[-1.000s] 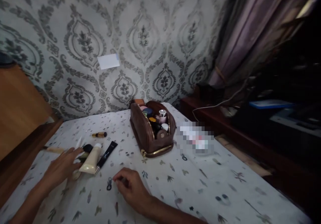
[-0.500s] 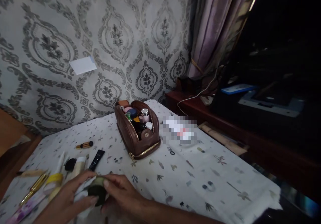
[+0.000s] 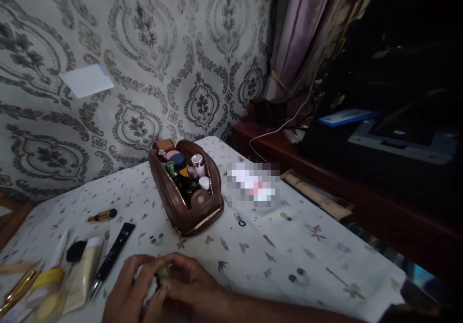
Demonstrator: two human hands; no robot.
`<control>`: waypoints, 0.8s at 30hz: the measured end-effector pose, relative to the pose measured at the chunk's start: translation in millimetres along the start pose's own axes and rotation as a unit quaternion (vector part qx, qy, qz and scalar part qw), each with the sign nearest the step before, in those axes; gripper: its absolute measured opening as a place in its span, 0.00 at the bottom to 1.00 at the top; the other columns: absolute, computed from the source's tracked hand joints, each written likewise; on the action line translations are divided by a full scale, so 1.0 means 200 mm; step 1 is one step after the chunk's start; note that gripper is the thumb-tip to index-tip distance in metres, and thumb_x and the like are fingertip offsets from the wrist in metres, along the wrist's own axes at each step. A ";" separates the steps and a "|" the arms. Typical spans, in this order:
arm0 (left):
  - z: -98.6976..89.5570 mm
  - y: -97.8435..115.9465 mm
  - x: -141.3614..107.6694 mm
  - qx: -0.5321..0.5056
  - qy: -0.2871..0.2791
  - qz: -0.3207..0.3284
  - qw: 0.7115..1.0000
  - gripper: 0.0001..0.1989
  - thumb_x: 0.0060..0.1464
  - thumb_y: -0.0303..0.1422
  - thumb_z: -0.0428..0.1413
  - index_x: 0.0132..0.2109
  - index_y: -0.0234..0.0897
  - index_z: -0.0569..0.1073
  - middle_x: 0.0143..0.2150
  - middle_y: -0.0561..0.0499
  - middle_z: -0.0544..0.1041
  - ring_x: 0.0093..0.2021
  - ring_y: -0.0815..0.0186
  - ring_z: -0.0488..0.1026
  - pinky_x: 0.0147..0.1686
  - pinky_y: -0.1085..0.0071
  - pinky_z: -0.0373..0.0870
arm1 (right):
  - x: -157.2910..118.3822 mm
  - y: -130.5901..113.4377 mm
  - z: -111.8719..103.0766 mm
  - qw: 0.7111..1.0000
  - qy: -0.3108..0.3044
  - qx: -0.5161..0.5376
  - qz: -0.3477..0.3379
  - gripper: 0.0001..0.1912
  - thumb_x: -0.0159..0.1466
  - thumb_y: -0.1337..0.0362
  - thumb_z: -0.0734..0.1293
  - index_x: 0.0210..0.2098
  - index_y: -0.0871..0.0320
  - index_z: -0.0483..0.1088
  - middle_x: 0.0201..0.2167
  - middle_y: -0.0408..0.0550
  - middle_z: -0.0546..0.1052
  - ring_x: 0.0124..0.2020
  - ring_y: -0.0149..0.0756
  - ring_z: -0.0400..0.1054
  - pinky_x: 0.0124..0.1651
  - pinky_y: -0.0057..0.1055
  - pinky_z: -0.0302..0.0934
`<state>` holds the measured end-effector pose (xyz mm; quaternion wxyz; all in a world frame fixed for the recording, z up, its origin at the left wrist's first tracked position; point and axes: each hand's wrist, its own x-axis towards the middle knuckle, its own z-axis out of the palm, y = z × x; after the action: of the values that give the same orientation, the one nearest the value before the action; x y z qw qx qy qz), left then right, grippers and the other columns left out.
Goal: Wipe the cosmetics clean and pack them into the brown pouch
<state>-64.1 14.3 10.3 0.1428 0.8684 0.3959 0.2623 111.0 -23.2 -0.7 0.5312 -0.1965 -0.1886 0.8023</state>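
Note:
Both my hands are together low in the view, above the table's front part. My left hand [image 3: 133, 287] curls its fingers over a small olive-green and white container [image 3: 164, 274]. From the other side my right hand [image 3: 193, 284] grips the same container, with its thumb and fingers on the olive part. Most of the container is hidden behind my fingers. Beyond the hands stands a brown toiletry bag [image 3: 202, 221], unzipped and filled with several bottles and caps, among them a silver-capped bottle [image 3: 198, 163] and a dark blue lid [image 3: 178, 160].
Left of my hands lie a black tube [image 3: 114, 253], a cream tube [image 3: 84, 275], a black round item [image 3: 75, 250], a yellow-rimmed round container [image 3: 47, 284] and a gold-coloured item [image 3: 18, 291]. A gold-and-black brush [image 3: 103, 215] lies farther back. A blurred white item [image 3: 253, 184] lies right of the bag.
My view has shifted, so the bag and cosmetics sit farther left. My left fingers have closed over the container's top, and its dark round face no longer shows.

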 end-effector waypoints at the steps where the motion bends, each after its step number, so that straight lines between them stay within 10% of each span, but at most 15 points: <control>1: -0.01 0.01 0.02 -0.021 -0.001 -0.010 1.000 0.17 0.58 0.42 0.50 0.53 0.59 0.75 0.40 0.46 0.76 0.41 0.54 0.75 0.39 0.60 0.76 | 0.00 -0.01 -0.02 1.000 -0.008 -0.023 0.014 0.26 0.44 0.56 0.81 0.40 0.57 0.76 0.32 0.41 0.76 0.31 0.27 0.70 0.37 0.26 0.64; 7: -0.09 0.13 0.17 -0.192 -0.037 -0.167 0.966 0.17 0.59 0.49 0.47 0.29 0.54 0.76 0.26 0.49 0.71 0.28 0.55 0.70 0.26 0.61 0.69 | -0.01 -0.06 -0.06 0.993 -0.045 -0.002 0.111 0.27 0.44 0.59 0.81 0.43 0.59 0.76 0.34 0.43 0.77 0.31 0.27 0.72 0.38 0.27 0.65; 16: 0.03 0.20 0.16 -0.458 -0.021 -0.141 0.877 0.21 0.60 0.48 0.51 0.40 0.34 0.78 0.36 0.45 0.77 0.40 0.60 0.73 0.43 0.67 0.67 | 0.00 -0.06 -0.06 0.988 -0.012 0.049 0.143 0.22 0.51 0.52 0.78 0.42 0.53 0.76 0.32 0.41 0.77 0.31 0.28 0.72 0.34 0.24 0.66; 24: 0.02 0.21 0.15 -0.277 0.131 -0.025 0.952 0.13 0.63 0.38 0.50 0.40 0.33 0.73 0.35 0.45 0.73 0.38 0.62 0.70 0.40 0.67 0.66 | 0.03 -0.02 -0.02 0.984 0.124 0.047 0.120 0.19 0.48 0.56 0.80 0.37 0.53 0.78 0.36 0.42 0.80 0.35 0.32 0.71 0.32 0.25 0.65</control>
<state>-19.3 9.3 37.1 0.3308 0.7428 0.3443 0.4693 113.8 -15.3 -3.4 0.4588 -0.2904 -0.0585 0.8377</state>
